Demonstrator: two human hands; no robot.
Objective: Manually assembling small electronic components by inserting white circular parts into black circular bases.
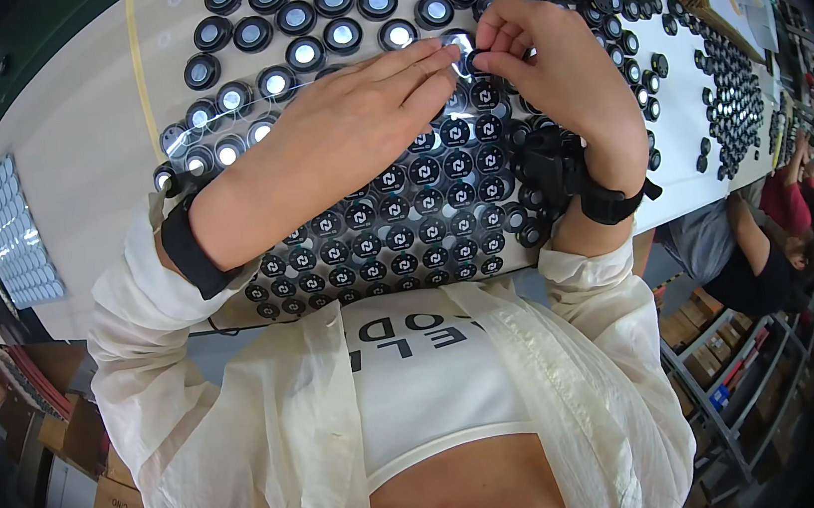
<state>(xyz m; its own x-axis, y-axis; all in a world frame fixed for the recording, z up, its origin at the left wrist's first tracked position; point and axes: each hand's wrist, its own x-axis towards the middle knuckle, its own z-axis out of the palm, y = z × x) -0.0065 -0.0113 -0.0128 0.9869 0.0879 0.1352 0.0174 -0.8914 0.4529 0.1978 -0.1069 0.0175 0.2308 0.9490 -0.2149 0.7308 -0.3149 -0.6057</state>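
Head view: a small black piece point(478, 58) is showing near the clear sheet's point(412, 217) far right corner.
Right hand point(550, 52) is pinching it; left hand point(371, 100) is extending flat over the sheet.

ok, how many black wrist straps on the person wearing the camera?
2: the left-wrist strap and the right-wrist strap, each around its forearm. Any under clothing would be hidden.

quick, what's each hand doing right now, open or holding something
Left hand: open, fingers extended over the black discs.
Right hand: closed, fingers apparently pinching a dark round piece.
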